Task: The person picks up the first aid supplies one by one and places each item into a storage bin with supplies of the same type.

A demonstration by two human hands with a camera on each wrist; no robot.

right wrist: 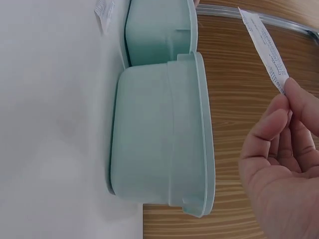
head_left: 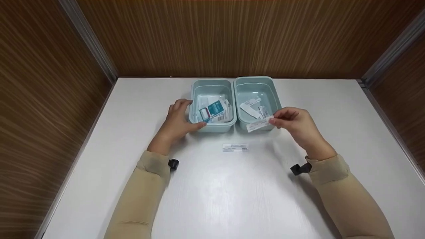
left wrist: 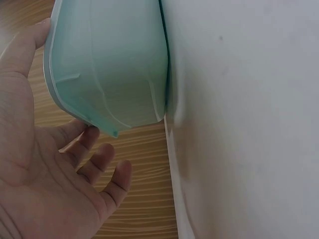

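Note:
My right hand [head_left: 295,124] pinches one end of a narrow white printed strip [head_left: 258,124] between thumb and fingertips, over the front edge of the right bin [head_left: 275,96]. The right wrist view shows the strip [right wrist: 265,50] held up beside the bin, its kind unclear. With thumb and fingers at its front and left rim, my left hand [head_left: 179,119] holds the left bin [head_left: 212,128]; ring and little fingers stand off it in the left wrist view. A teal and white packet [head_left: 212,111] lies on other packets in that bin. White packets [head_left: 250,111] lie in the right bin.
Both pale green bins stand side by side near the back of the white table [head_left: 206,196]. Another flat printed strip [head_left: 235,148] lies on the table in front of them. Wood-grain panels [head_left: 212,39] enclose the back and sides.

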